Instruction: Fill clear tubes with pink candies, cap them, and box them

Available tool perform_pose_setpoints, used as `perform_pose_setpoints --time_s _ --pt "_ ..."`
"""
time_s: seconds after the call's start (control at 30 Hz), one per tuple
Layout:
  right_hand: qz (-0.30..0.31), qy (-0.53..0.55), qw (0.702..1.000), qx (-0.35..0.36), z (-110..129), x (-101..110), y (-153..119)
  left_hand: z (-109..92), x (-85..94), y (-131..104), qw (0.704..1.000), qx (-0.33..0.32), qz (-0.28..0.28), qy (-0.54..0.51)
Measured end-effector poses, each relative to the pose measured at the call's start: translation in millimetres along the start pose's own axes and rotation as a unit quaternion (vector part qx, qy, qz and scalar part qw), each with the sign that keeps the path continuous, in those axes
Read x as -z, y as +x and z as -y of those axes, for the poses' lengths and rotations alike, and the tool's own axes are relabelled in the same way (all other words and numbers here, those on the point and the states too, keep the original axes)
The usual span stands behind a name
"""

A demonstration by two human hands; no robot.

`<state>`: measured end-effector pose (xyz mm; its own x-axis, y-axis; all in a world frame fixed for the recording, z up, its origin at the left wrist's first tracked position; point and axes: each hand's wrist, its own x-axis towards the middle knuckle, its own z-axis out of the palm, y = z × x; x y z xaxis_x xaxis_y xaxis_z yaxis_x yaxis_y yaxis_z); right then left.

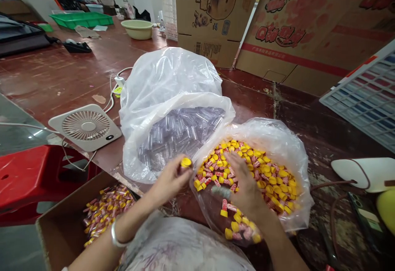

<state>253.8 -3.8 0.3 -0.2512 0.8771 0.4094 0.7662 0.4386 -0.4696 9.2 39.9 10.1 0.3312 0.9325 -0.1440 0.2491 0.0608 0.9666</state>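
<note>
My left hand (175, 176), a silver bangle at its wrist, is closed on a yellow cap (186, 162) in front of the clear tubes. My right hand (242, 182) reaches over a plastic bag (298, 156) of small yellow-capped pieces (274, 180) with red-and-white printed paper. Its fingers are stretched out and blurred at the pile, and I see nothing held in them. Something greyish covers the thumb area. Behind my left hand, a larger white bag (173, 69) lies open, full of clear plastic tubes (175, 129).
At lower left, a cardboard box (58, 221) holds many capped tubes (106, 209). A white fan (89, 127) and red stool (24, 176) stand at left. Large cartons (212, 12) and a white crate (367, 94) border the back and right. A phone (365, 213) lies at right.
</note>
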Motion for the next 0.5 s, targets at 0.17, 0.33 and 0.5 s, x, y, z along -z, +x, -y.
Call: perform_pose_setpoints --time_s 0.17,0.33,0.5 --pt "0.079 -0.063 0.994 -0.031 -22.0 -3.6 -15.1 21.4 52.1 27.4 0.876 0.044 -0.018 0.479" --pt "0.166 -0.156 0.973 -0.027 -6.0 -44.6 -23.3 43.2 49.3 29.6 0.858 0.045 0.071 0.507" --pt "0.124 -0.091 0.987 -0.046 -10.8 -44.8 -23.7 40.7 56.4 16.8 0.926 -0.004 0.057 0.373"
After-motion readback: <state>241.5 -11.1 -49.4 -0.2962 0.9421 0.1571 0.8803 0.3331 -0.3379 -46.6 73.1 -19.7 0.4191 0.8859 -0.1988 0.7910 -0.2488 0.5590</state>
